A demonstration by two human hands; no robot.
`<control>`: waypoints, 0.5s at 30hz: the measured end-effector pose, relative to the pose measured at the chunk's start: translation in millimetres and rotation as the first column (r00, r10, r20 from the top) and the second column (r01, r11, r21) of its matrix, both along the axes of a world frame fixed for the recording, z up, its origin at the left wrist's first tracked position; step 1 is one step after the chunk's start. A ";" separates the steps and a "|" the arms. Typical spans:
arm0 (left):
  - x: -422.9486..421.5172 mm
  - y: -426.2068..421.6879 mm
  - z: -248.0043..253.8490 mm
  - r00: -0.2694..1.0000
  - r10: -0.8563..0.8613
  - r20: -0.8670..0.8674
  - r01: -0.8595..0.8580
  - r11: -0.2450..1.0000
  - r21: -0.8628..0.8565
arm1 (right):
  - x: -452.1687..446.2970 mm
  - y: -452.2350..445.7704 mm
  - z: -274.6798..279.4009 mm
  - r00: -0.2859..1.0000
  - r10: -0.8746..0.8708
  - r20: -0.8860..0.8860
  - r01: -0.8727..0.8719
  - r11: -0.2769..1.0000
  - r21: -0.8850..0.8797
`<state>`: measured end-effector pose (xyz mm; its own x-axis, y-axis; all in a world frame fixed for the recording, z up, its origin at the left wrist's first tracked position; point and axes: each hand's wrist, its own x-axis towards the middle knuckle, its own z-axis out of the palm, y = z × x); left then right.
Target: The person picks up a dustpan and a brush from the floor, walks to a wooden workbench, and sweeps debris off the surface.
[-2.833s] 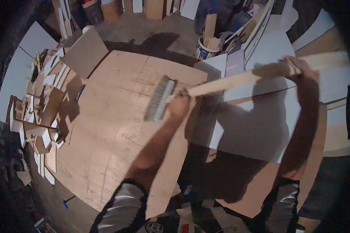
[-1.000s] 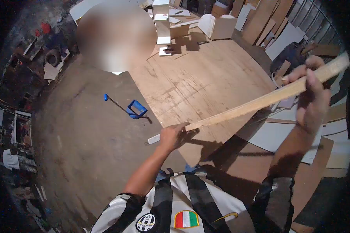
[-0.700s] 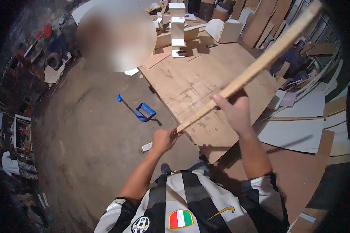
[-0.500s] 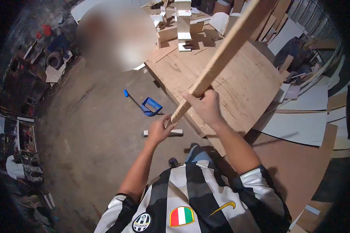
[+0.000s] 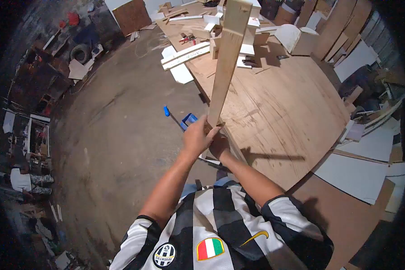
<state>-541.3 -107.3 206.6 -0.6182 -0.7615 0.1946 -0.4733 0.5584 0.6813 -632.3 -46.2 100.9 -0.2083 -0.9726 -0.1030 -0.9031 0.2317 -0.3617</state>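
Note:
A long wooden board (image 5: 228,63) rises away from me, its lower end between my hands and its far end above the workbench. My left hand (image 5: 196,137) is closed round the left side of that lower end. Close beside it and lower, my right hand (image 5: 219,145) grips the same end, its fingers partly hidden in shadow and behind the left hand. The wooden workbench top (image 5: 279,108) lies just right of the board. On the floor behind my left hand is a blue frame-shaped object (image 5: 188,119), partly covered, with a blue-tipped rod (image 5: 167,111) beside it.
White-and-wood pieces (image 5: 245,49) and red-handled pliers (image 5: 189,38) lie at the bench's far end. White strips (image 5: 184,56) stick out over its left edge. White panels (image 5: 353,175) lean at the right. A tire (image 5: 80,53) and scrap line the far left.
My right hand has slid down the board to its lower end, next to my left hand. The board has swung more upright and leftward in view. The blurred area at the upper left is gone.

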 end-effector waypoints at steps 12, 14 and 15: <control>36.0 -91.4 -135.1 0.964 -0.231 0.134 0.197 0.955 0.223 | -0.2 -48.5 37.0 0.753 -0.055 0.656 0.455 0.764 -0.458; 39.5 -104.5 -180.4 0.908 -0.398 0.129 0.373 0.910 0.184 | 18.3 -67.4 41.7 0.736 -0.257 0.626 0.533 0.790 -0.303; 43.5 -103.0 -182.6 0.897 -0.424 0.123 0.399 0.898 0.187 | 25.1 -78.7 44.4 0.716 -0.414 0.562 0.582 0.798 -0.153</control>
